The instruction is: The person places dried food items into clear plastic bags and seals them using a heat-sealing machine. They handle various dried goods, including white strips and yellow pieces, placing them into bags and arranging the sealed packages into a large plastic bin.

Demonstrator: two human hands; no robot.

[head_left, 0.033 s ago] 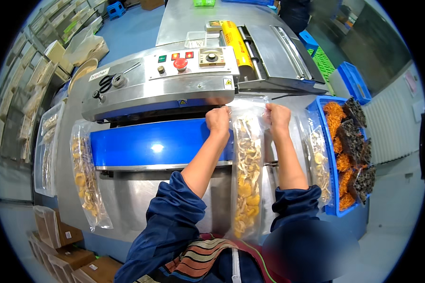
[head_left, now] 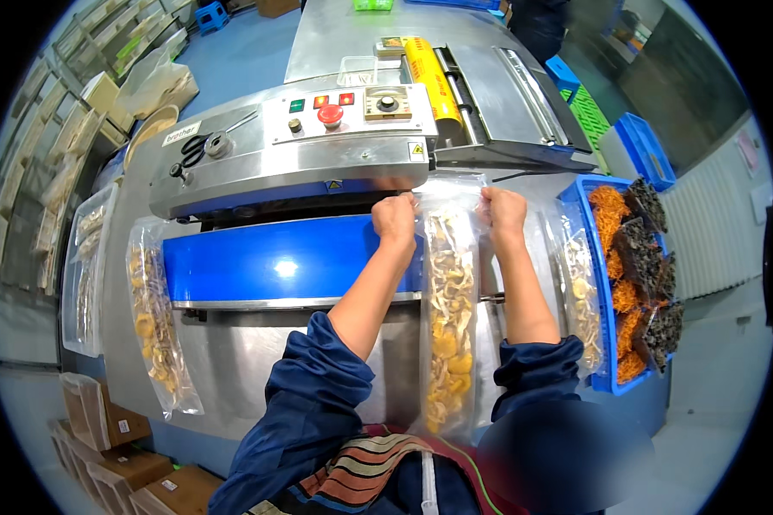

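Observation:
A long clear plastic bag [head_left: 449,322] of dried mushrooms lies lengthwise in front of me, its top edge stretched between my hands. My left hand [head_left: 395,218] is closed on the bag's upper left corner, by the right end of a blue conveyor belt [head_left: 275,257]. The upper right corner is pinched in my right hand [head_left: 504,212]. Just beyond the belt stands a metal band sealer [head_left: 292,154] with a red knob and small lit buttons. Another filled mushroom bag [head_left: 156,322] lies left of the belt, and a further one [head_left: 580,296] lies right of my right forearm.
At the right, a blue crate [head_left: 600,283] holds packs of orange strands and dark dried pieces. Black scissors [head_left: 193,152] lie on the sealer. Behind it stands a wrapping machine with a yellow film roll [head_left: 429,81]. A clear tray [head_left: 86,266] and cardboard boxes [head_left: 133,468] are at the left.
Almost nothing differs. Both hands and the top of the held bag have shifted very slightly to the left, with the grip kept.

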